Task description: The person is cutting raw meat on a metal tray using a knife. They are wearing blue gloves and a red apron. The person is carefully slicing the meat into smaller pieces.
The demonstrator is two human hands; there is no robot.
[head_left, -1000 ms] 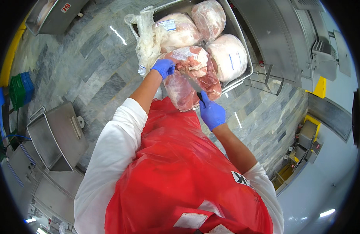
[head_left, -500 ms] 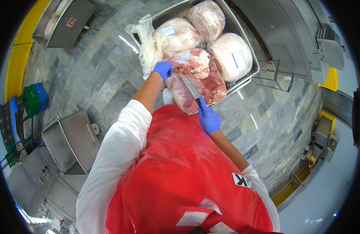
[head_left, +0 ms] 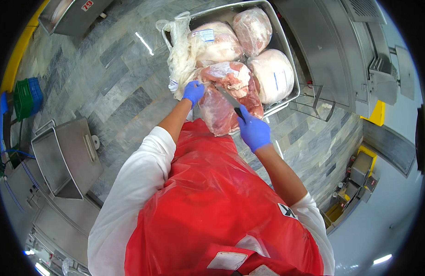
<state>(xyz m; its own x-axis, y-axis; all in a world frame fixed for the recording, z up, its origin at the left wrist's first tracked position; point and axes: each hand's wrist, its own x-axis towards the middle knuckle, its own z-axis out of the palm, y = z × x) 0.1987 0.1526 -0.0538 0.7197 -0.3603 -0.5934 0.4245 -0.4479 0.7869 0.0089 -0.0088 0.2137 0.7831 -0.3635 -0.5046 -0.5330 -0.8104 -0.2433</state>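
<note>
Blue-gloved right hand [head_left: 255, 132]: fingers wrapped round the black handle of a knife [head_left: 228, 97], blade pointing ahead and leftward of them at a raw meat cut [head_left: 217, 112]. The cut lies between both hands' fingers. Left hand [head_left: 193, 93]: fingers curled at its left edge; whether they pinch it cannot be determined. Beyond the fingers: bagged meat [head_left: 271, 76] in a metal tub [head_left: 293, 97].
</note>
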